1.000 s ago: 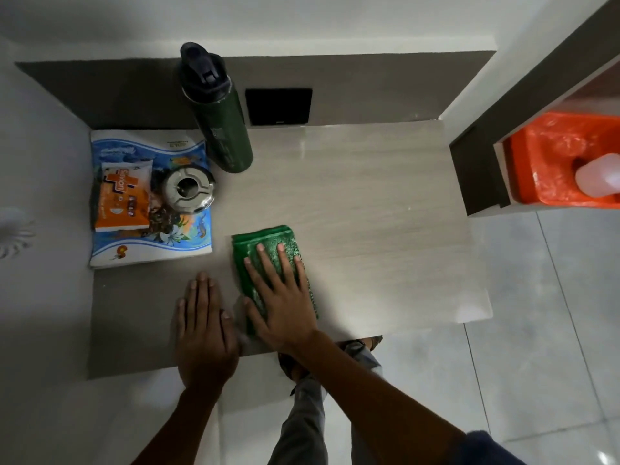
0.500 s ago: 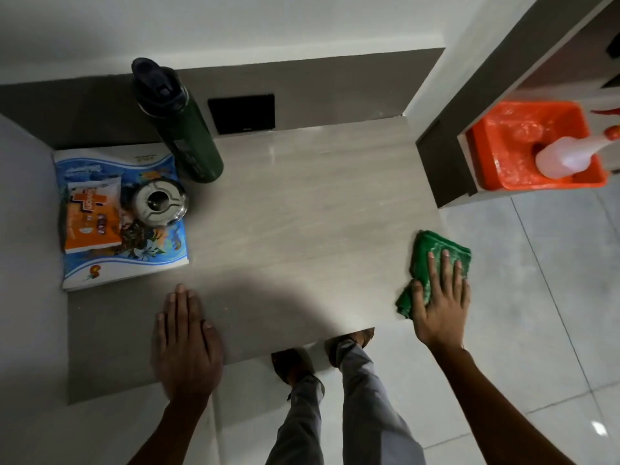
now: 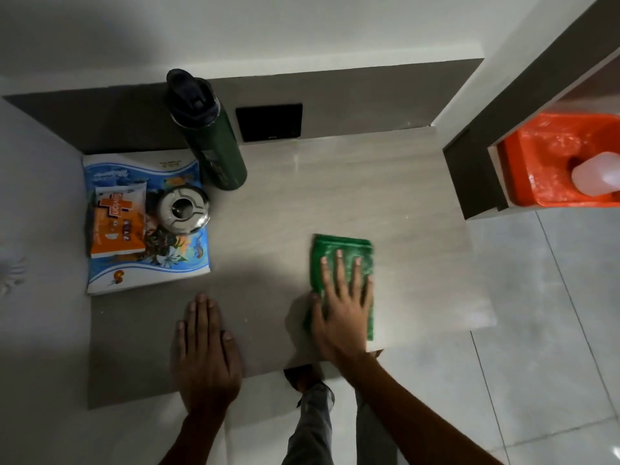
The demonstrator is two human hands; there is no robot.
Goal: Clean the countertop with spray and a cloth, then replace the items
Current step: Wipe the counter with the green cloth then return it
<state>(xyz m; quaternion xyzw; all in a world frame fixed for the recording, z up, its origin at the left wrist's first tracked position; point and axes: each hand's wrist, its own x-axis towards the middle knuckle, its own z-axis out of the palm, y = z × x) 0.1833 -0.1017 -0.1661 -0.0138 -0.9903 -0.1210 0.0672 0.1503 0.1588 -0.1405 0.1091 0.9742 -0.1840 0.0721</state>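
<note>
Head camera, looking down: a pale wood-grain countertop [image 3: 335,182] fills the frame, bare across its right half and crowded at its left rear. A blue printed packet [image 3: 147,263] lies flat in that left corner, with an orange wipes pack [image 3: 115,226] and a round metal ashtray [image 3: 183,209] on top of it, and a dark green bottle [image 3: 211,139] standing upright just behind. Off to the right, apart from the counter, an orange tub [image 3: 536,162] holds a pale spray bottle [image 3: 597,174]. Near the front edge, right of centre, the folded green cloth [image 3: 349,260] lies with its long axis running front to back. The right hand [image 3: 345,310] presses flat on the cloth's near half, fingers spread and extended rather than closed around it; the cloth's far end shows beyond the fingertips. The left hand [image 3: 204,357] rests open, palm down, on the front edge, holding nothing, well left of the cloth. Wiping appears under way. The right hand is the one on the cloth, and the uncleared items lie to its far left.
</note>
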